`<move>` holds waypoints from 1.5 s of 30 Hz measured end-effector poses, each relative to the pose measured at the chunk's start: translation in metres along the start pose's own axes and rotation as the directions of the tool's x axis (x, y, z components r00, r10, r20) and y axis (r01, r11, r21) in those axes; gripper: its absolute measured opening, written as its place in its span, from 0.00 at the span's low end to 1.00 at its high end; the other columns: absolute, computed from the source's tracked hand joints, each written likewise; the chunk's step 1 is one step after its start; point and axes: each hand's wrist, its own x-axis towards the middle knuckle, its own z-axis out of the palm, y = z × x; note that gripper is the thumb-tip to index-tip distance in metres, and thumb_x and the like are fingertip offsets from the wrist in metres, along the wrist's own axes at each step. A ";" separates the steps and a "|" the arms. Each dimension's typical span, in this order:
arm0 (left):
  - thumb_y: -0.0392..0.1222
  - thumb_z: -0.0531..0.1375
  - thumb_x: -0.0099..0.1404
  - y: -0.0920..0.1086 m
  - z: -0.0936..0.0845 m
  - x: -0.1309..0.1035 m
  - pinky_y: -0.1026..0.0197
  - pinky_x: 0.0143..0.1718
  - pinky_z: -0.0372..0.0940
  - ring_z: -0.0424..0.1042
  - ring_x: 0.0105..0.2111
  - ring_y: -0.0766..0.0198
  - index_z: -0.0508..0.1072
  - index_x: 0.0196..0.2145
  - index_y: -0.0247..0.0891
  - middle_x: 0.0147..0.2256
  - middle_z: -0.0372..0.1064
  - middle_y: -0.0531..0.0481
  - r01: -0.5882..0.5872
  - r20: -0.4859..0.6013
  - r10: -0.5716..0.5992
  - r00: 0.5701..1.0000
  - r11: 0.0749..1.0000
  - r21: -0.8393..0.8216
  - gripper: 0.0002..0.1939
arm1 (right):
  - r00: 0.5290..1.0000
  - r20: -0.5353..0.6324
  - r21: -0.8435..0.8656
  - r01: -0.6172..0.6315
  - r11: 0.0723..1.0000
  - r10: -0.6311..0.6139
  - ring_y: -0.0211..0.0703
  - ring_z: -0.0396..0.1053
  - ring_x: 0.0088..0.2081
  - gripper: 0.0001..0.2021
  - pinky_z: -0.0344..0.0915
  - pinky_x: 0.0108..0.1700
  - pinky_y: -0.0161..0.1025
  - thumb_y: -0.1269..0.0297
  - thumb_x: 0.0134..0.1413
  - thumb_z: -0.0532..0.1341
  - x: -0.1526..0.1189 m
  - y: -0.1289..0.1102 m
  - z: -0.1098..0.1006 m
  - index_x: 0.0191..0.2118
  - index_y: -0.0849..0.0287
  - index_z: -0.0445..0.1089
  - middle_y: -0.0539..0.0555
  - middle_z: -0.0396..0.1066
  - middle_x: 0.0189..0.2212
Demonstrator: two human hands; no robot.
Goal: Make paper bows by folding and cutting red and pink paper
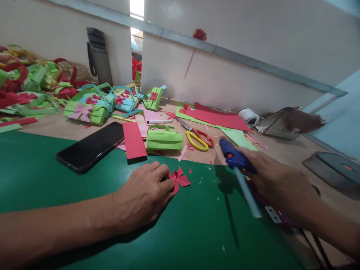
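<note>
L hand is curled, pinching 1 red flower. R hand wraps blue glue gun; scissors lie fwd, btwn hands.

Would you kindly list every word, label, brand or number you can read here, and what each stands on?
No text can be read in this view.
Smartphone: dark screen, no legible characters.
Hot glue gun in the right hand: no readable label.
Power strip: too blurred to tell.

Pale wall, rail, bright gap (seemingly daylit)
</note>
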 end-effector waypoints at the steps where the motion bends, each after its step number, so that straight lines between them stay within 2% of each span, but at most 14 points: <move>1: 0.40 0.46 0.69 0.000 0.000 0.000 0.56 0.34 0.59 0.61 0.33 0.58 0.72 0.35 0.37 0.34 0.65 0.44 -0.001 0.003 0.001 1.000 1.000 0.001 0.16 | 0.996 0.034 -0.082 0.086 0.993 -0.083 0.63 0.69 0.45 0.22 0.66 0.40 0.51 0.73 0.57 0.50 0.002 0.004 0.007 0.58 0.60 0.60 0.67 0.69 0.51; 4: 0.40 0.46 0.69 0.000 -0.001 0.000 0.55 0.34 0.59 0.61 0.33 0.59 0.72 0.35 0.37 0.34 0.65 0.44 -0.002 0.009 0.002 1.000 1.000 -0.002 0.16 | 0.945 0.167 -0.166 0.308 0.937 -0.281 0.63 0.69 0.45 0.21 0.64 0.44 0.57 0.73 0.54 0.54 0.002 0.013 0.018 0.55 0.63 0.63 0.66 0.71 0.49; 8: 0.40 0.46 0.69 -0.001 0.000 0.000 0.55 0.34 0.59 0.61 0.33 0.58 0.72 0.36 0.37 0.35 0.65 0.44 -0.002 0.003 0.002 1.000 1.000 -0.017 0.16 | 0.907 0.212 -0.031 0.379 0.925 -0.365 0.64 0.68 0.48 0.19 0.64 0.43 0.61 0.67 0.49 0.60 0.009 0.010 0.004 0.49 0.55 0.67 0.62 0.71 0.48; 10: 0.40 0.45 0.69 -0.001 0.001 0.000 0.56 0.33 0.59 0.61 0.33 0.58 0.72 0.36 0.37 0.35 0.65 0.44 -0.003 -0.010 0.003 1.000 1.000 -0.026 0.16 | 0.902 0.178 0.085 0.385 0.919 -0.394 0.61 0.66 0.51 0.16 0.62 0.47 0.61 0.66 0.54 0.57 0.018 -0.005 -0.009 0.50 0.53 0.66 0.60 0.70 0.49; 11: 0.40 0.46 0.69 -0.001 0.002 0.000 0.56 0.33 0.59 0.61 0.33 0.58 0.72 0.36 0.37 0.35 0.65 0.44 -0.002 -0.016 0.002 1.000 1.000 -0.026 0.16 | 0.896 0.111 0.155 0.412 0.898 -0.430 0.60 0.63 0.53 0.16 0.60 0.50 0.60 0.68 0.55 0.55 0.024 -0.015 -0.013 0.50 0.55 0.66 0.61 0.68 0.51; 13: 0.40 0.46 0.69 -0.001 0.002 0.000 0.56 0.33 0.59 0.61 0.33 0.58 0.72 0.35 0.37 0.34 0.65 0.44 -0.001 -0.027 0.000 1.000 1.000 -0.025 0.16 | 0.830 0.088 0.307 0.503 0.808 -0.550 0.56 0.59 0.56 0.20 0.58 0.54 0.57 0.75 0.53 0.52 0.036 -0.038 -0.018 0.53 0.58 0.63 0.62 0.65 0.54; 14: 0.40 0.46 0.69 -0.001 0.003 0.000 0.56 0.32 0.59 0.61 0.33 0.58 0.72 0.35 0.37 0.34 0.65 0.44 0.002 -0.034 -0.003 0.999 1.000 -0.023 0.16 | 0.801 0.127 0.360 0.513 0.779 -0.585 0.54 0.58 0.58 0.22 0.58 0.55 0.55 0.79 0.52 0.52 0.042 -0.049 -0.017 0.53 0.60 0.64 0.63 0.64 0.54; 18: 0.40 0.46 0.70 -0.002 0.003 0.000 0.55 0.32 0.59 0.61 0.33 0.58 0.72 0.37 0.37 0.34 0.65 0.44 -0.003 -0.039 0.001 0.999 0.999 -0.035 0.16 | 0.817 0.104 0.437 0.475 0.764 -0.568 0.55 0.57 0.57 0.22 0.58 0.55 0.53 0.85 0.47 0.54 0.058 -0.073 -0.002 0.49 0.64 0.68 0.66 0.62 0.53; 22: 0.40 0.46 0.69 -0.002 0.003 0.000 0.55 0.31 0.58 0.61 0.32 0.58 0.72 0.37 0.36 0.34 0.65 0.44 0.001 -0.041 -0.003 0.999 0.999 -0.048 0.15 | 0.780 0.084 0.444 0.528 0.724 -0.620 0.54 0.56 0.57 0.25 0.55 0.55 0.55 0.86 0.42 0.55 0.067 -0.074 0.012 0.46 0.58 0.70 0.62 0.60 0.54; 26: 0.39 0.46 0.69 -0.002 0.004 0.000 0.55 0.31 0.58 0.60 0.32 0.58 0.72 0.38 0.36 0.34 0.65 0.44 -0.001 -0.047 -0.001 0.999 0.999 -0.051 0.14 | 0.755 0.097 0.420 0.560 0.714 -0.649 0.58 0.54 0.59 0.28 0.50 0.56 0.61 0.86 0.38 0.55 0.070 -0.075 0.016 0.46 0.57 0.72 0.63 0.59 0.56; 33: 0.38 0.47 0.69 -0.003 0.005 0.001 0.56 0.31 0.58 0.60 0.31 0.59 0.72 0.37 0.36 0.34 0.65 0.45 -0.010 -0.062 0.008 0.998 0.999 -0.040 0.14 | 0.749 0.089 0.406 0.575 0.711 -0.656 0.61 0.54 0.59 0.26 0.49 0.56 0.64 0.85 0.39 0.56 0.064 -0.078 0.018 0.46 0.58 0.73 0.65 0.60 0.57; 45: 0.38 0.47 0.69 -0.002 0.003 0.001 0.55 0.30 0.59 0.61 0.30 0.58 0.73 0.37 0.37 0.32 0.65 0.44 -0.003 -0.065 0.000 0.998 0.999 -0.044 0.15 | 0.740 0.083 0.371 0.599 0.710 -0.667 0.59 0.53 0.59 0.30 0.46 0.57 0.64 0.84 0.39 0.56 0.061 -0.074 0.024 0.50 0.55 0.70 0.64 0.60 0.56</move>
